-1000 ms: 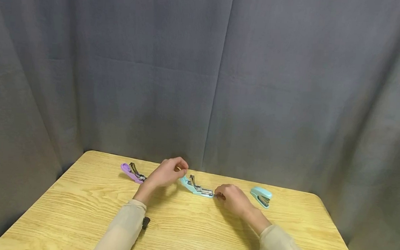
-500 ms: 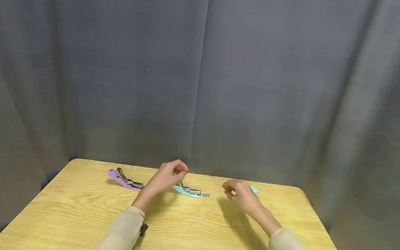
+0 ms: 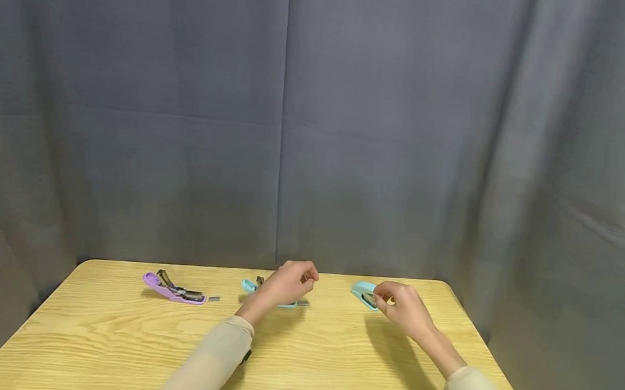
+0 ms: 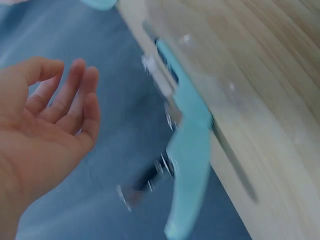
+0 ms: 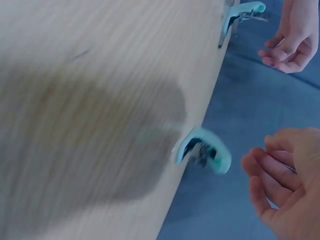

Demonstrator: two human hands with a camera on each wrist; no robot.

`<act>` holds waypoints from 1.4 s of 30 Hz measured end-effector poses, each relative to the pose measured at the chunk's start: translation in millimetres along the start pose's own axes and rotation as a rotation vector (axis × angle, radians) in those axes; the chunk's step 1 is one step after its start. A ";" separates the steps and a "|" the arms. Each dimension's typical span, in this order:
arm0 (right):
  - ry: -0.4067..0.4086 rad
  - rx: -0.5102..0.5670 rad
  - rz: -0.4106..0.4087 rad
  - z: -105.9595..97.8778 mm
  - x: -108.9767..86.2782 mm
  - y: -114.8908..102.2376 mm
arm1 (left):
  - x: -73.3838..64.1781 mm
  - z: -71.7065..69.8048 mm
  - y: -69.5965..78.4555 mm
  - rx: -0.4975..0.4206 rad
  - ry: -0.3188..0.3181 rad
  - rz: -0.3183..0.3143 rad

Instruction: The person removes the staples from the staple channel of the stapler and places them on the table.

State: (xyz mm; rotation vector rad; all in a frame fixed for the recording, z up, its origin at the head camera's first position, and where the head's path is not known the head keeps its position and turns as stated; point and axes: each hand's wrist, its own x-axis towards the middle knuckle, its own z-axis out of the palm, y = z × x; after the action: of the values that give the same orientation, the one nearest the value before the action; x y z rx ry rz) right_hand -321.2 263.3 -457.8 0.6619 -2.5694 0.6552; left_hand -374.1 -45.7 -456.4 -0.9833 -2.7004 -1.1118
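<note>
The spread turquoise stapler (image 4: 189, 137) is taken as the landmark; it lies on the wooden table (image 3: 325, 360) and is partly covered, in the head view, by the left hand (image 3: 290, 281). Well to the left of it a purple stapler (image 3: 165, 291) is seen, likewise spread wide. Between these two, near the purple one, what appears to be a grey staple strip (image 3: 214, 299) is laid; another small strip (image 3: 302, 303) is found at the landmark's right end, but whether they touch cannot be told. To the right of the landmark rests a folded turquoise stapler (image 3: 363, 292), and just beside it the right hand (image 3: 403, 306) is held. In both hands the fingers are loosely bent, and nothing is gripped. It may be judged that two staplers are already spread and accompanied by strips, while the folded one is left untreated, no strip being seen beside it.
</note>
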 end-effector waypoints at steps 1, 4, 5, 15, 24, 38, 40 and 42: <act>0.004 -0.003 0.008 -0.2 0.0 2.7 | 3.7 3.4 2.8 0.023 -0.014 -0.005; 0.013 0.008 0.032 -0.4 -0.2 11.5 | 18.3 15.6 11.2 0.087 -0.030 -0.002; 0.015 0.016 0.043 -0.4 -0.3 14.1 | 23.7 19.9 14.4 0.105 -0.032 0.004; -0.020 0.041 0.233 -6.8 -24.6 38.7 | 72.7 87.6 57.3 0.179 -0.067 -0.028; -0.173 0.105 0.212 7.3 -17.0 52.5 | 92.3 104.2 70.5 0.359 -0.199 -0.031; -0.213 0.363 0.339 36.2 -4.8 64.6 | 88.5 105.1 61.0 0.391 -0.166 -0.060; -0.213 0.412 0.312 35.0 -5.9 69.1 | 88.9 106.1 62.7 0.375 -0.159 -0.062; -0.221 0.473 0.280 32.0 -6.4 73.4 | 90.3 106.2 65.3 0.358 -0.152 -0.058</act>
State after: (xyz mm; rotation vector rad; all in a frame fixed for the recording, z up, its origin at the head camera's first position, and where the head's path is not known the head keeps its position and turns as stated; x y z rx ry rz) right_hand -363.5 305.6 -511.4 0.5403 -2.7561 1.3805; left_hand -389.1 107.0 -469.3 -0.9663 -2.9181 -0.5460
